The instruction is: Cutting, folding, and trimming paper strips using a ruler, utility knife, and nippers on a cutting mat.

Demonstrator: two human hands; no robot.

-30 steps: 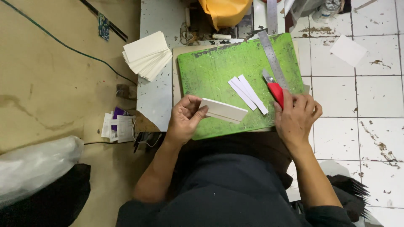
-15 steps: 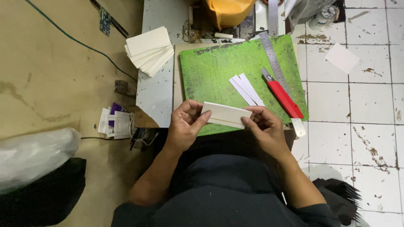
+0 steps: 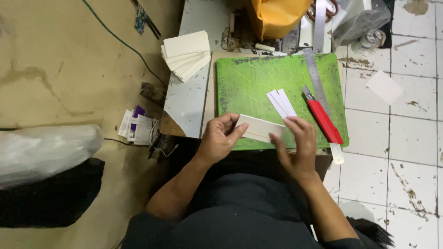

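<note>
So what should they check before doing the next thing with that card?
1. Card held at both ends: ok, left hand pinches one end and right hand touches the other.
2. Red knife out of the hands: ok, it lies on the green mat.
3. Knife blade pulled in: cannot tell.
4. Ruler within reach: ok, beside the knife.
5. Cut strips clear of the card: ok, just above it.
</note>
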